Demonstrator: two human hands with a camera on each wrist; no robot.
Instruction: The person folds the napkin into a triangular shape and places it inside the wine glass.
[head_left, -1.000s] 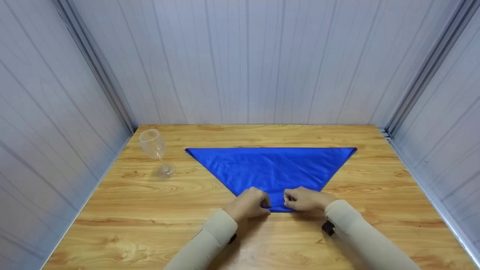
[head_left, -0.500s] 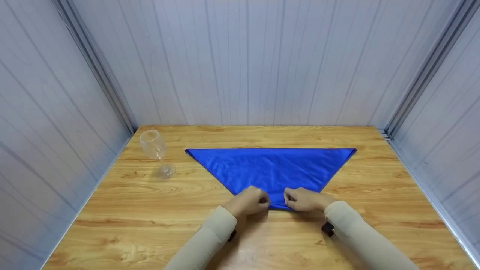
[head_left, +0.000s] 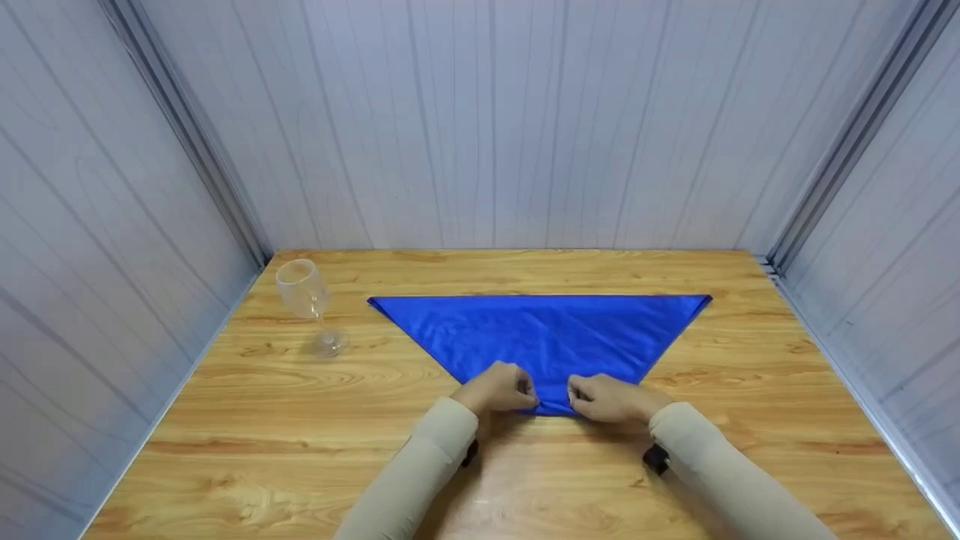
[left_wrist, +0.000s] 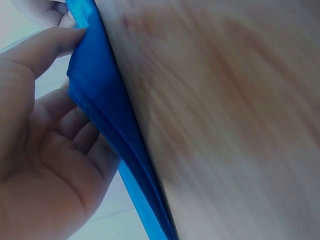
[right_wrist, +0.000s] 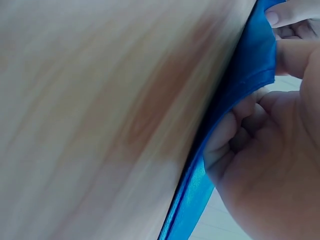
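Note:
A shiny blue cloth (head_left: 540, 330) lies on the wooden table, its long straight edge at the back and its sides narrowing to a short folded edge at the front. At that front edge my left hand (head_left: 499, 388) pinches the fold between thumb and curled fingers. My right hand (head_left: 607, 397) pinches the same fold a short way to the right. In the left wrist view the thumb presses on the blue cloth (left_wrist: 107, 90), the fingers behind it. The right wrist view has the cloth (right_wrist: 250, 60) held likewise, with the other hand's fingertips close by.
A clear wine glass (head_left: 304, 292) stands upright on the left of the wooden table (head_left: 262, 450). Pale panelled walls (head_left: 480, 127) close off the back and both sides.
The front folded edge has shifted slightly away from me. My left hand has moved a little forward with it; the right hand stays almost where it was. The glass has not moved.

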